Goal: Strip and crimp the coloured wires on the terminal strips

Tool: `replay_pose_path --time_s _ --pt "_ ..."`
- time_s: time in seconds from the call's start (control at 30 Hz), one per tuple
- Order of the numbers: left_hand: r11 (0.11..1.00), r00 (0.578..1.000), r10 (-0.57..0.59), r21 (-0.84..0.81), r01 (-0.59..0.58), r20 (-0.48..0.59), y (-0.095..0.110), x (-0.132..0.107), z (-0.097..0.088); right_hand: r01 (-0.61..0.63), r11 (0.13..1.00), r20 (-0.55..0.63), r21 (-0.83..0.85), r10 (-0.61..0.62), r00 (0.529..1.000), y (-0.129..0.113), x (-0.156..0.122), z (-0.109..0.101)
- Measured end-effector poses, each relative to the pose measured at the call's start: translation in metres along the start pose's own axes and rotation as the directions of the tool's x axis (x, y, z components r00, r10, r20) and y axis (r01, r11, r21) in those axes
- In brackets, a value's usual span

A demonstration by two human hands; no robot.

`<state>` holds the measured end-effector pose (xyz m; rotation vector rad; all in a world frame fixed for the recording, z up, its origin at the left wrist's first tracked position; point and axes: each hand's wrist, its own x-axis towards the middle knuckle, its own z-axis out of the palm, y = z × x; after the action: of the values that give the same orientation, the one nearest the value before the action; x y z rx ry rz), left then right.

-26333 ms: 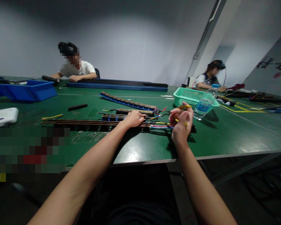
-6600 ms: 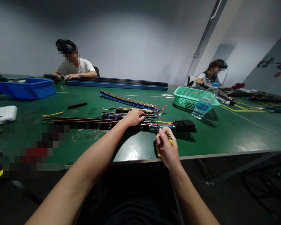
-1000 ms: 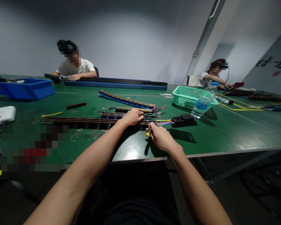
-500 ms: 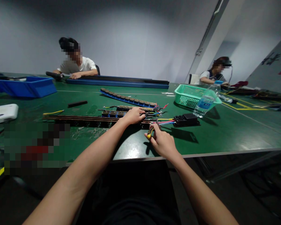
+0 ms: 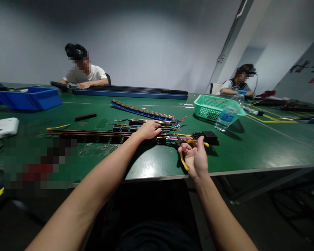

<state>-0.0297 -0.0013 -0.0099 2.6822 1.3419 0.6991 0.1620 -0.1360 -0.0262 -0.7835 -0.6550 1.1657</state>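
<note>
In the head view, our left hand (image 5: 149, 129) curls closed over the end of the copper rail (image 5: 94, 134) on the counter (image 5: 151, 164). Just right of it, our right hand (image 5: 195, 157), palm up and half-open, loosely holds yellow-handled pliers (image 5: 182, 160), handles spread.

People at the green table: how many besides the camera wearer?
2. A person in a white shirt sits at the far left of the green table; a second person sits far right, beyond the mint-green plastic basket. Others may be outside the frame.
</note>
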Motion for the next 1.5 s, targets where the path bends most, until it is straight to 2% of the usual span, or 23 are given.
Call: replay_pose_path --time_s 0.17,0.3,0.43,0.6,0.73,0.8,0.9,1.03,1.13,1.23,1.37,1.5 --pt "1.000 1.000 0.018 -0.002 -0.018 -0.001 -0.002 0.001 0.001 -0.041 0.997 -0.038 0.070 0.044 0.998 0.000 -0.001 0.002" --pt "1.000 1.000 0.025 0.008 -0.025 0.001 -0.002 0.001 0.001 -0.005 1.000 0.021 0.020 0.005 1.000 0.002 -0.007 0.006" --pt "1.000 1.000 0.012 0.021 -0.012 0.020 0.001 0.000 -0.003 0.104 0.988 0.090 -0.111 -0.094 0.991 0.006 -0.019 0.009" --pt "1.000 1.000 0.005 -0.006 -0.005 0.029 0.001 -0.001 -0.004 0.206 0.953 0.173 -0.221 -0.170 0.970 0.014 -0.037 0.002" --pt "0.999 0.999 0.012 -0.035 -0.011 0.030 -0.002 0.000 -0.003 0.384 0.894 0.270 -0.229 -0.321 0.908 0.012 -0.043 0.003" --pt "0.999 0.999 0.005 -0.044 -0.004 0.032 -0.001 0.000 -0.003 0.421 0.876 0.322 -0.234 -0.339 0.884 0.001 -0.036 0.010" --pt "0.999 0.999 -0.011 -0.039 0.013 0.035 0.001 0.000 -0.004 0.358 0.880 0.403 -0.313 -0.218 0.889 -0.022 -0.012 0.027" --pt "1.000 1.000 0.009 -0.021 -0.009 0.028 0.004 -0.002 -0.007 0.186 0.933 0.439 -0.308 -0.034 0.898 -0.045 0.030 0.048" --pt "1.000 0.999 0.019 -0.009 -0.019 0.032 0.004 -0.002 -0.007 0.144 0.949 0.431 -0.280 -0.010 0.902 -0.046 0.055 0.052" --pt "1.000 1.000 0.011 -0.004 -0.011 0.026 0.004 -0.002 -0.007 0.135 0.959 0.457 -0.249 -0.006 0.890 -0.041 0.067 0.045" --pt "1.000 1.000 0.022 -0.010 -0.022 0.022 0.005 -0.002 -0.008 0.131 0.976 0.516 -0.175 -0.022 0.856 -0.040 0.069 0.034" --pt "1.000 0.999 0.018 -0.014 -0.018 0.029 0.006 -0.002 -0.008 0.136 0.980 0.554 -0.145 -0.034 0.832 -0.042 0.065 0.031"
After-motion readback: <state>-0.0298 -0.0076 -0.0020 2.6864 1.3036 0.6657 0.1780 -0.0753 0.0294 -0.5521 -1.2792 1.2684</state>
